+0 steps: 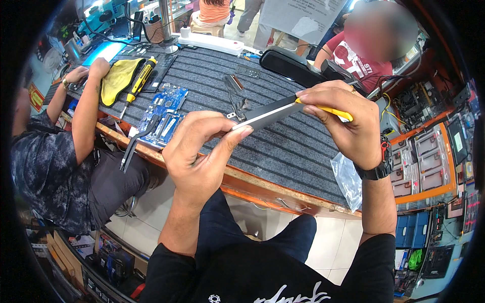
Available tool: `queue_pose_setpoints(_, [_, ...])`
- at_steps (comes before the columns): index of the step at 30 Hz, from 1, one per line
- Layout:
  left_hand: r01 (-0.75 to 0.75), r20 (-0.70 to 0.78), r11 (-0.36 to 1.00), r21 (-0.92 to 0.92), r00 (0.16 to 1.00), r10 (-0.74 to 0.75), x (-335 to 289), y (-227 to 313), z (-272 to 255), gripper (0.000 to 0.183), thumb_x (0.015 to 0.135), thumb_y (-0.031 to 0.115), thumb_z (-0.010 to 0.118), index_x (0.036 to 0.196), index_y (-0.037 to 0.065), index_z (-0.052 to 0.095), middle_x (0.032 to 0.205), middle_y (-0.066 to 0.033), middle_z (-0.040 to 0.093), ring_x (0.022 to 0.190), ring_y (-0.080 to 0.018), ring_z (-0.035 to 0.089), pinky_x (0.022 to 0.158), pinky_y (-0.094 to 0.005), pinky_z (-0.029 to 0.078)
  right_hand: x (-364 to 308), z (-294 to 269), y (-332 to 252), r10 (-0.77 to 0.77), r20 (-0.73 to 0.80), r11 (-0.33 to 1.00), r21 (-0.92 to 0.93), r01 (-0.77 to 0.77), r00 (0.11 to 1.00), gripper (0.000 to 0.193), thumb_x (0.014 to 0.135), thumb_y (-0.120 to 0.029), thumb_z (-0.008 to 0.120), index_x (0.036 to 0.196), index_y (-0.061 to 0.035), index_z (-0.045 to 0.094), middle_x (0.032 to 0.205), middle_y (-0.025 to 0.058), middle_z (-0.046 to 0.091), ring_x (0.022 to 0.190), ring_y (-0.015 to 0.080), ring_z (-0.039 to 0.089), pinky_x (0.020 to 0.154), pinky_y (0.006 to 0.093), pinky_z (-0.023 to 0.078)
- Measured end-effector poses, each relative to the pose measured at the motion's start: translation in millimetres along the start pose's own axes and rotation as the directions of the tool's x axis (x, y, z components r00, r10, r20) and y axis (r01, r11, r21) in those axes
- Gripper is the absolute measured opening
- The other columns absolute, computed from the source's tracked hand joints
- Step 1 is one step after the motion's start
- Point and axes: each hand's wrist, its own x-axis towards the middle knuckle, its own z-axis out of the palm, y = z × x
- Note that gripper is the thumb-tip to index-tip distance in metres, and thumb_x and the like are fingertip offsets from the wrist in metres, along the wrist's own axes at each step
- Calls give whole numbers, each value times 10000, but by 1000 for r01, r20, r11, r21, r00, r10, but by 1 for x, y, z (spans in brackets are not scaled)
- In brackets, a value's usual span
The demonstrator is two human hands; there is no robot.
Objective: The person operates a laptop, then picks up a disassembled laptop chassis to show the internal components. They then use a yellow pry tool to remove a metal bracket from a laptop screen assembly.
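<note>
Above the bench, my left hand [197,146] pinches the near-left end of a flat, dark rectangular slab [273,114] with a light edge, held tilted. My right hand [346,116] is at its far-right end, closed around a thin yellow stick-like tool [333,112]. One tip of that tool meets the slab's edge; whether it sits inside a seam is too small to tell. Left of my left hand, a blue circuit board [169,103] lies on the mat, with black tweezers [135,144] reaching over the bench edge.
The bench has a ribbed grey mat [283,151]. A yellow-black screwdriver [140,83] and yellow cloth [118,81] lie at the left, beside a co-worker's hands [88,73]. A clear plastic bag [347,177] hangs at the front right edge. Behind stand a power strip [212,44] and black speaker [288,67].
</note>
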Motion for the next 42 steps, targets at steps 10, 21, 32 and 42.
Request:
queue_pose_setpoints(10, [-69, 36, 998, 5, 997, 68, 0, -5, -3, 216, 816, -106, 851, 964, -39, 709, 941, -86, 684, 782, -78, 634, 652, -213, 521, -1, -3, 4, 24, 13, 998, 51, -25, 1000, 186, 864, -40, 817, 1047, -39, 780, 996, 93, 796, 948, 264, 762, 831, 353, 591])
queue_pose_setpoints(21, [13, -25, 1000, -22, 1000, -13, 1, -1, 2, 200, 787, -49, 883, 924, -13, 742, 887, -87, 715, 778, -145, 687, 657, -263, 552, -4, -1, 3, -72, 10, 990, -119, 73, 997, 242, 858, -55, 819, 1093, -67, 759, 1037, 93, 787, 980, 280, 757, 837, 372, 599])
queue_pose_setpoints(32, [24, -22, 1000, -19, 999, -24, 2, -1, 1, 203, 787, -44, 887, 922, -17, 737, 887, -84, 713, 783, -134, 682, 656, -255, 545, -5, -2, 8, -62, -8, 991, -118, 60, 998, 234, 858, -47, 810, 1087, -55, 762, 1029, 101, 787, 975, 278, 763, 843, 368, 602])
queue_pose_setpoints(42, [39, -25, 999, -36, 999, -40, 2, -2, 2, 206, 793, -45, 886, 925, -15, 731, 891, -84, 712, 784, -131, 682, 654, -252, 548, -5, -8, 12, -14, 8, 995, -98, 15, 1000, 235, 856, -40, 812, 1085, -60, 765, 1028, 107, 788, 967, 292, 761, 848, 372, 601])
